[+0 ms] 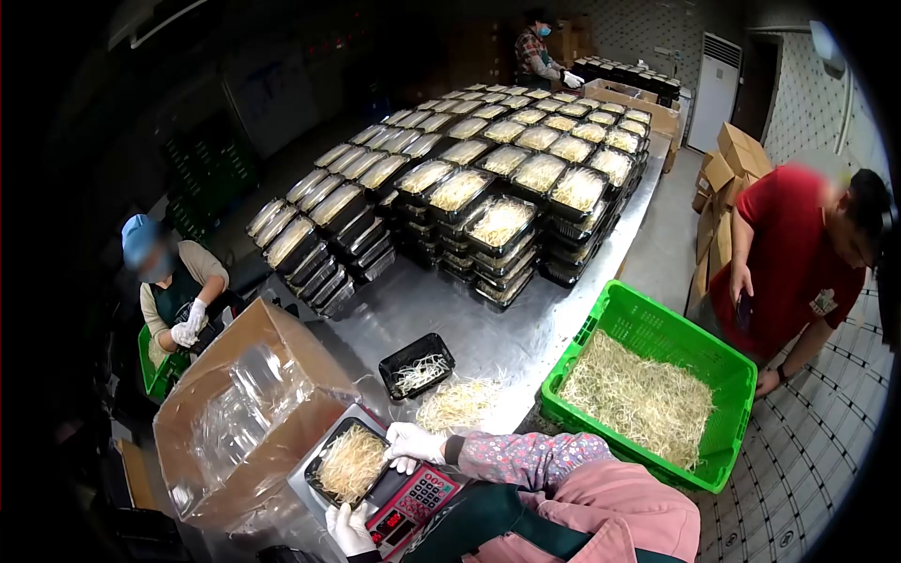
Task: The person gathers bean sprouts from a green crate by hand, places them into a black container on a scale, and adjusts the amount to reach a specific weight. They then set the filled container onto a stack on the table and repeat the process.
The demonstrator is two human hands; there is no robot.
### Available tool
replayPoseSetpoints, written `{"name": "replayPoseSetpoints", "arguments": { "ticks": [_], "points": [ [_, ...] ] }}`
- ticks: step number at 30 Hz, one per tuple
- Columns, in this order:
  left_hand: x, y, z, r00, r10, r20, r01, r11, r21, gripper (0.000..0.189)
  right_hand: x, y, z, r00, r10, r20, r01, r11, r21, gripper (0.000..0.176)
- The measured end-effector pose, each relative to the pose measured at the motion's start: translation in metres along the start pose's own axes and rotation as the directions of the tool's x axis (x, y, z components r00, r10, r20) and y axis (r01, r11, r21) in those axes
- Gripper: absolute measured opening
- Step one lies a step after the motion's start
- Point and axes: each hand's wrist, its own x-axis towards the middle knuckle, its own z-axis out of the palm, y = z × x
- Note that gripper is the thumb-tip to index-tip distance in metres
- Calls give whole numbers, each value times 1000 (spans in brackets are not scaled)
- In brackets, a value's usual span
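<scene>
A black plastic tray [325,489] heaped with pale bean sprouts [351,464] sits on a scale with a red keypad panel [413,502]. At the tray's near edge, my gloved left hand [350,529] grips the rim. My gloved right hand [413,446] is closed at the tray's right rim, its fingertips partly hidden. Just beyond, a second black tray [399,362] holds a smaller amount of sprouts. Loose sprouts [458,403] lie in a pile on the metal table [404,305], beside my right hand.
Stacks of filled trays [502,225] cover the table's far part. A green crate [648,319] of sprouts stands right; a cardboard box [310,352] with clear plastic lids stands left. A person in red [788,253] is beside the crate. Two other people work at left and far back.
</scene>
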Motion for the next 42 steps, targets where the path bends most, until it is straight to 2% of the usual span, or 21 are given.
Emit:
{"name": "replayPoseSetpoints", "arguments": {
  "ticks": [5, 6, 8, 9, 10, 12, 14, 16, 18, 19, 20, 21, 22, 23, 26, 29, 32, 36, 38, 40, 42],
  "points": [
    [27, 3, -4, 989, 143, -25, -139, 982, 127, 20, -14, -6, -10, 994, -108, 34, 107, 993, 42, 22],
    [24, 13, 13, 986, 164, -17, -159, 974, 159, 18, -22, -17, -13, 990, -111, 89, 112, 994, 0, 22],
    [30, 24, 27, 980, 185, 66, -195, 954, 226, 17, -40, -63, -31, 980, 61, 189, 0, 951, -310, 24],
    [39, 32, 29, 973, 183, 140, -215, 942, 259, 17, -33, -70, -42, 927, -286, 243, 372, 782, -499, 29],
    [41, 32, 37, 969, 162, 185, -206, 945, 255, 19, -32, -80, -61, 952, -222, 213, 300, 822, -485, 37],
    [36, 44, 72, 955, 117, 273, -187, 950, 250, 23, -42, -115, -68, 890, -332, 311, 455, 679, -576, 39],
    [28, 43, 127, 951, 94, 294, -146, 976, 159, 27, -36, -124, -77, 867, -236, 439, 477, 649, -593, 33],
    [42, 33, 139, 943, 80, 324, -130, 982, 137, 52, -27, -127, -105, 828, -422, 370, 561, 634, -532, 30],
    [35, 42, 177, 910, 156, 383, -155, 987, -32, 68, -45, -161, -127, 808, -585, 65, 552, 714, -431, 22],
    [35, 45, 183, 913, 152, 378, -153, 988, -28, 73, -64, -190, -134, 803, -575, -153, 487, 783, -388, 17],
    [39, 42, 185, 917, 129, 378, -140, 990, 3, 70, -60, -204, -158, 638, -701, -318, 501, 692, -520, 15],
    [43, 39, 181, 921, 103, 377, -126, 991, 36, 67, -54, -227, -182, 442, -796, -414, 398, 588, -705, 15],
    [45, 35, 176, 925, 74, 373, -109, 991, 72, 65, -42, -233, -227, 259, -866, -428, 523, 498, -692, 19],
    [48, 26, 170, 919, 111, 379, -153, 985, 84, 51, -32, -250, -247, 279, -702, -655, 747, 588, -312, 23],
    [45, 20, 176, 950, 83, 302, -116, 989, 96, 39, -5, -285, -322, 71, -544, -836, 694, 629, -350, 33],
    [41, 18, 179, 966, 84, 245, -126, 979, 158, 34, 2, -279, -357, 68, -388, -919, 695, 680, -235, 35],
    [42, 11, 176, 978, 77, 194, -111, 979, 170, 33, 4, -279, -359, 102, -390, -915, 655, 719, -234, 33],
    [38, 4, 175, 986, 77, 148, -108, 971, 215, 31, -12, -283, -339, 193, -384, -903, 691, 707, -153, 42],
    [36, 0, 174, 990, 68, 121, -94, 969, 230, 31, -28, -278, -338, 298, -400, -867, 719, 691, -72, 43],
    [33, -4, 170, 996, 51, 74, -67, 967, 244, 31, -39, -260, -324, 187, -457, -870, 778, 609, -152, 33],
    [31, -10, 163, 999, 33, 10, -34, 966, 254, 31, -45, -221, -332, 159, -502, -850, 731, 638, -240, 29]
  ]
}}
